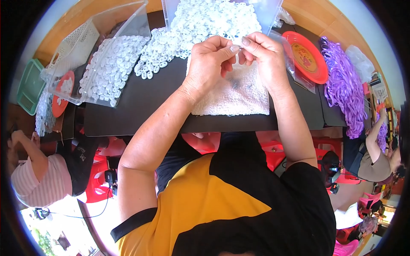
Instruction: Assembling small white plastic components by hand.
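My left hand [210, 58] and my right hand [265, 54] meet above a white towel [230, 100] on the dark table. Thumb and forefinger are pinched together on each side, the tips almost touching. Whatever sits between them is too small to make out, apart from a dark speck by the left thumb. A few tiny dark bits [235, 85] lie on the towel below. Just beyond my left hand spreads a heap of small white oval rings [160, 51], which runs up to a clear bin [269, 17] full of the same pieces.
At left stands another clear bin [136, 23] of white pieces, beside a white basket [74, 45] and a green basket [30, 87]. On the right lie a red plate [319, 64] and a bundle of purple ribbons [341, 85]. Co-workers [42, 175] sit on either side.
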The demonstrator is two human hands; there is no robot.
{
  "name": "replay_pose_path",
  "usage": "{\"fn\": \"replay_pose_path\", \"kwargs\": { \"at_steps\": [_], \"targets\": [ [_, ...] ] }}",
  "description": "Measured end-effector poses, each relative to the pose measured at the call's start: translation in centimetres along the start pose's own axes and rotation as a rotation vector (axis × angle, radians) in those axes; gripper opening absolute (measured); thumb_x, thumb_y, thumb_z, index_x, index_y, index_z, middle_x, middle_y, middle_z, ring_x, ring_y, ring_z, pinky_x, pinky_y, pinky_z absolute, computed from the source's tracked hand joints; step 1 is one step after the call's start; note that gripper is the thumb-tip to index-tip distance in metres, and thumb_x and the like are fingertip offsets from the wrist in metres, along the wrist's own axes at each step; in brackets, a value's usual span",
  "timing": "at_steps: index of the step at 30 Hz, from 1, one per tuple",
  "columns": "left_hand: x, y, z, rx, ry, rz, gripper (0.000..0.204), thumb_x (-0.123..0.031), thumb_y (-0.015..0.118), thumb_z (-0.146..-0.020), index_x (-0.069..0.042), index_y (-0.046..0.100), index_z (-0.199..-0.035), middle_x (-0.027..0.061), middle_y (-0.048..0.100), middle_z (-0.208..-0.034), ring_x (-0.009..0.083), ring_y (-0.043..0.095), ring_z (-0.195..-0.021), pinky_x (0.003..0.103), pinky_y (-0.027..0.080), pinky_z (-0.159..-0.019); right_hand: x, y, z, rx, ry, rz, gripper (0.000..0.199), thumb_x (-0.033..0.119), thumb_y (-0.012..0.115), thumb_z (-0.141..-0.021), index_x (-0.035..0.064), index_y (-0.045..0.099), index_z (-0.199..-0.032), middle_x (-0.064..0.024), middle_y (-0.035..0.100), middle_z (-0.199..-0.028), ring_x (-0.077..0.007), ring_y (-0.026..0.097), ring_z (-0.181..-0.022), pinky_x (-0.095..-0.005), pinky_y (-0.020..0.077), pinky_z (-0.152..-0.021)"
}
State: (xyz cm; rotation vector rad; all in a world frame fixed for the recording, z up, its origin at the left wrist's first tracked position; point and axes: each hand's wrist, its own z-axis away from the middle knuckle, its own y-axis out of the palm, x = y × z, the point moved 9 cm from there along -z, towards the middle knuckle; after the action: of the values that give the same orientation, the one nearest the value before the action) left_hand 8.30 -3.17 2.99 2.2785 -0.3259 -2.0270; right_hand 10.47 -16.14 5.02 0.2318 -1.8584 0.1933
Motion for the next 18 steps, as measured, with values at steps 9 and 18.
{"fn": "replay_pose_path", "kwargs": {
  "at_steps": [9,18],
  "targets": [
    [-1.2,0.4,-0.2,0.107,0.158,0.058,0.027,-0.006,0.076,-0.079,-0.003,0.065,-0.103,0.0,0.061,-0.072,0.0062,0.055,-0.059,0.02,0.042,-0.047,0.8,-0.2,0.0,0.132,0.056,-0.055,0.019,0.019,0.063,-0.09,0.0008,0.065,-0.083,-0.0003,0.056,-0.063,-0.0095,0.055,-0.057,-0.0213,0.039,-0.054],
    [-2.8,0.7,0.9,0.103,0.284,-0.051,0.028,-0.001,0.076,-0.077,0.001,0.064,-0.101,0.0085,0.068,-0.079,0.0118,0.067,-0.068,0.02,0.049,-0.051,0.0,1.1,0.6,0.23,0.141,-0.117,0.023,0.022,0.061,-0.092,0.0011,0.064,-0.084,-0.002,0.061,-0.068,-0.0098,0.058,-0.058,-0.0199,0.0392,-0.053]
  ]
}}
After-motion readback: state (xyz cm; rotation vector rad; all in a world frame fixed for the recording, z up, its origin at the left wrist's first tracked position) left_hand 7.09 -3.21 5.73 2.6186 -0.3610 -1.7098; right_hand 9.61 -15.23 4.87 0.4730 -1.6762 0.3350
